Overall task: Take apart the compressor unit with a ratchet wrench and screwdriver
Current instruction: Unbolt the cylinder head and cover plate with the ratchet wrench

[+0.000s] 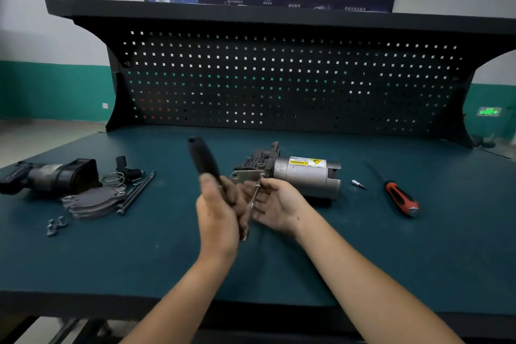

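The compressor unit (304,176), a silver cylinder with a yellow warning label and a dark cast head on its left end, lies on the green bench mat (167,257). My left hand (216,218) grips the ratchet wrench (202,158), whose black handle points up and left while its metal end shows below my palm. My right hand (275,207) is just in front of the compressor's head. Its thumb and fingers pinch a long thin bolt (254,195) that sticks out of the head towards me. The red and black screwdriver (399,195) lies to the right, untouched.
Removed parts lie at the left: a black housing (53,174), flat grey plates (95,201), a wire spring (113,179), two long bolts (138,191) and small bolts (55,225). A small socket bit (358,184) lies right of the compressor. A pegboard (279,78) backs the bench.
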Available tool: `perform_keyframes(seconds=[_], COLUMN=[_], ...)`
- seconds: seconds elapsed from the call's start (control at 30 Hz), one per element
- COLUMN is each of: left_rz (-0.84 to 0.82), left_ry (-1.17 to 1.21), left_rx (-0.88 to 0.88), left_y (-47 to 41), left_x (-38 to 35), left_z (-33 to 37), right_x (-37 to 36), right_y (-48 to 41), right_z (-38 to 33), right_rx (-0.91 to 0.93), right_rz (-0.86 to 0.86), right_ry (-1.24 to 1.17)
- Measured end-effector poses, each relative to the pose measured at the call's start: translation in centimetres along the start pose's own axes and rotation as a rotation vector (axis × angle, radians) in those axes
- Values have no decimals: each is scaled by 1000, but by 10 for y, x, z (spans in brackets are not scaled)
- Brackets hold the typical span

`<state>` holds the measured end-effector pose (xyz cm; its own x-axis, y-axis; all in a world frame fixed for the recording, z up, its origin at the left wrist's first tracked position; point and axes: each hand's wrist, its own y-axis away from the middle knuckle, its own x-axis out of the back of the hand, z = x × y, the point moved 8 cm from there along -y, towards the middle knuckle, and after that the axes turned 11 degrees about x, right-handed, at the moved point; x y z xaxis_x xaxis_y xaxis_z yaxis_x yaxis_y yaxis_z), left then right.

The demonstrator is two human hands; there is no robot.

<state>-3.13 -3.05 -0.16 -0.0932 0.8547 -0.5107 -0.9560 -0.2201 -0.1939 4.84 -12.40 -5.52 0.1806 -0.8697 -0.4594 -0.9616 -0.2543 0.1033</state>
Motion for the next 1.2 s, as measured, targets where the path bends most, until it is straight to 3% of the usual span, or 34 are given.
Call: perform_keyframes(seconds=[0.1, 0.17, 0.23, 0.37, 0.4, 0.43, 0.53, 0.63, 0.67, 0.73, 0.83, 0.87, 0.97, 1.0, 1.03, 1.1, 1.2], left_rz=[104, 41, -125, -621, -663, -669, -511, -219, -146, -60, -148, -244, -573, -645, -697, -691, -406], left_ry=[283, 200, -114, -1260, -1456, -1509, -1164, -380, -172, -3, -112, -308, -1176, -1361, -1444, -1325, -736], left_rx=[95, 73, -55, -1005, -1090, -1085, -907, -255, -116, -61, -94, -235, -980, -1104, -1106, -1018, -537], left_y=[-10, -15, -11, 48, 52, 51, 43, 9, 2, -2, 1, 8, 47, 51, 50, 44, 22], left_x=[7, 1, -14, -55, -54, -54, -47, -16, -8, -2, -8, -17, -54, -56, -55, -47, -24], left_z=[2, 8, 18, 3, -11, -15, 5, 11, 5, 3, 5, 12, 5, -5, -9, -3, 18], right_x=[-2, -1, 1, 6, 7, 7, 6, 3, 2, 0, -1, 1, 5, 7, 8, 7, 2], right_y=[0, -2, -3, -3, -3, -3, -6, -4, -2, 0, 0, -1, -1, -1, -1, -2, -5], right_z=[0, 1, 2, 1, 2, 4, 4, 3, 4, 6, 7, 6, 4, 5, 6, 5, 5], right_rx=[32, 43, 36, 27, 34, 46, 100, 71, 64, 59, 59, 62, 73, 79, 90, 123, 111], right_rz=[2, 16, 33, 55, 70, 79, 67, 0, -17, -39, -28, -14, 29, 52, 64, 66, 14], right_ry=[-59, -67, -31, 61, 90, 110, 6, -100, -93, -92, -116, -113, -55, -31, -17, -15, -106])
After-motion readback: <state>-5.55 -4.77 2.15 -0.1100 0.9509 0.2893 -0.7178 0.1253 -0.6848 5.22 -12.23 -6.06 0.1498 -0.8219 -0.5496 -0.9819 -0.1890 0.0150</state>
